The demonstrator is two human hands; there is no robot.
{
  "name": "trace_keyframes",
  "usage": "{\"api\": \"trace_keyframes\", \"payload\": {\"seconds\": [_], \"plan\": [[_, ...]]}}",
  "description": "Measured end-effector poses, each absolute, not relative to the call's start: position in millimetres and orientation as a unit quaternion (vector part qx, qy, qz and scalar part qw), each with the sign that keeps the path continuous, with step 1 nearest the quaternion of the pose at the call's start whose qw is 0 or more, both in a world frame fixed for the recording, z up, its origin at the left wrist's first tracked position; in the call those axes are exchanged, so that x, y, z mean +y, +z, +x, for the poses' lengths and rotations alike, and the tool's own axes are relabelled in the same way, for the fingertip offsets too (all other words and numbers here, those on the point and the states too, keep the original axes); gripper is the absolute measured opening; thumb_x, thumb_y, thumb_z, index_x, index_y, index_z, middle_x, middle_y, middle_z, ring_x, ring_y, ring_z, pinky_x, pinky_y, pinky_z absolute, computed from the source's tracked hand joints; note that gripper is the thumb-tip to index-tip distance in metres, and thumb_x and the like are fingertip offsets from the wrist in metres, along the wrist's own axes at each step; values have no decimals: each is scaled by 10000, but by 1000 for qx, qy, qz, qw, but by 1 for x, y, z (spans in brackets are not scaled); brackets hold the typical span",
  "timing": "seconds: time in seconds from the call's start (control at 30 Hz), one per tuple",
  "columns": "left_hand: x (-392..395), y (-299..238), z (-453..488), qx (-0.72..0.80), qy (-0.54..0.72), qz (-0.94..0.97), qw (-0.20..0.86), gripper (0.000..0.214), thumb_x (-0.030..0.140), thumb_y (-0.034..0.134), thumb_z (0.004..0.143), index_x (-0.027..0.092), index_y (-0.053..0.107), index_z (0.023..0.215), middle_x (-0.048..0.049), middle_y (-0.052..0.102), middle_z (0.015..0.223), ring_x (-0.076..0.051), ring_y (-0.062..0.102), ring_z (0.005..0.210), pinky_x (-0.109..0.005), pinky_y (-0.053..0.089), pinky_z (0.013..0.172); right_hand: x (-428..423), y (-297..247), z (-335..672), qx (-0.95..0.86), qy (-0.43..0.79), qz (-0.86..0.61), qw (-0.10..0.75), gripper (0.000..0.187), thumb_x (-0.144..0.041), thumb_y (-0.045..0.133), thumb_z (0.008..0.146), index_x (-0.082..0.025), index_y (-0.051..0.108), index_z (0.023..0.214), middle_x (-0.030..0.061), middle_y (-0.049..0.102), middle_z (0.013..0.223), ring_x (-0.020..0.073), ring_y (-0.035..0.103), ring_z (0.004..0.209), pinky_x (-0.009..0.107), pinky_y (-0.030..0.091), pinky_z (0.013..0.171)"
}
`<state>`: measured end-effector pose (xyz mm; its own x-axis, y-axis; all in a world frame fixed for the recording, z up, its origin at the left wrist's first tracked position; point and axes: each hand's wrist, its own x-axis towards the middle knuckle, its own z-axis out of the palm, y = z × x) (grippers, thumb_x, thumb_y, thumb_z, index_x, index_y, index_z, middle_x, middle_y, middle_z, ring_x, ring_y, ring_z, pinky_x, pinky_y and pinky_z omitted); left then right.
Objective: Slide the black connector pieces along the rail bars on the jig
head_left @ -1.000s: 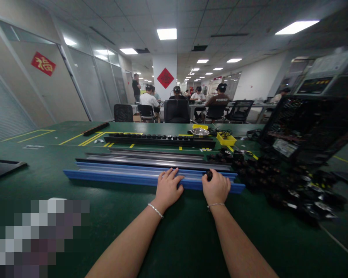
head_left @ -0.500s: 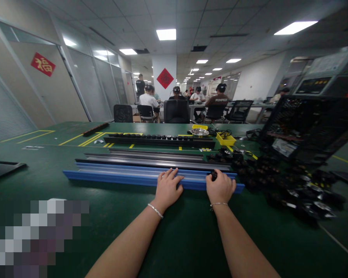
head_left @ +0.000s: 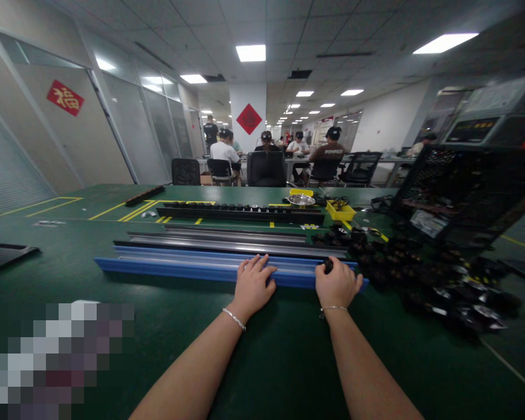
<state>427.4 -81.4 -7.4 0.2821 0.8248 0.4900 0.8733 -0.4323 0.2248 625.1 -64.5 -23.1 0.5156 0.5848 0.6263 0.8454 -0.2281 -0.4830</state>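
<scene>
A long blue channel rail [head_left: 170, 271] lies crosswise on the green table [head_left: 157, 332]. My left hand [head_left: 254, 284] rests on it right of its middle, with the fingers stretched out. Near the rail's right end, my right hand [head_left: 339, 283] is closed round a small black round part [head_left: 328, 266], held at the rail. Most of that part is hidden by my fingers, so its exact kind does not show. Just behind lie dark rails with grey insides [head_left: 210, 245]. To the right of my right hand spreads a heap of small black parts [head_left: 398, 256].
Farther back, a black rail [head_left: 240, 214] carries a row of small round parts. Behind the heap stand a yellow tray [head_left: 340, 210], a metal dish [head_left: 301, 200] and an open computer case [head_left: 446, 192]. A dark flat object [head_left: 9, 255] sits at left. Several people sit beyond the table.
My right hand has slid slightly to the right along the blue rail with the small black part in its grip. My left hand has stayed in place.
</scene>
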Motion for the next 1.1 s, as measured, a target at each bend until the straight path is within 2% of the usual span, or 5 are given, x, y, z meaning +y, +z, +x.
{"api": "trace_keyframes", "payload": {"seconds": [0.7, 0.87, 1.1], "plan": [[-81, -8, 427, -533, -271, -801, 42, 292, 287, 509, 792, 327, 609, 1063, 7, 494, 1324, -232, 365, 1264, -468, 225, 1043, -65, -23, 637, -424, -156, -790, 416, 366, -271, 441, 714, -149, 638, 997, 116, 639, 895, 257, 523, 876, 510, 216, 961], [-80, -9, 426, -527, -276, -803, 49, 289, 282, 512, 788, 327, 608, 1057, 5, 501, 1316, -232, 376, 1255, -489, 177, 1063, -63, -26, 643, -412, -164, -787, 429, 362, -265, 443, 712, -156, 635, 998, 112, 633, 895, 256, 515, 866, 514, 211, 954], [-79, -12, 425, -520, -282, -804, 57, 265, 308, 501, 796, 332, 610, 1036, 7, 514, 1302, -240, 391, 1244, -529, 124, 1073, -61, -26, 651, -413, -169, -783, 434, 355, -256, 449, 711, -138, 639, 986, 123, 630, 874, 249, 516, 824, 433, 303, 852]]}}
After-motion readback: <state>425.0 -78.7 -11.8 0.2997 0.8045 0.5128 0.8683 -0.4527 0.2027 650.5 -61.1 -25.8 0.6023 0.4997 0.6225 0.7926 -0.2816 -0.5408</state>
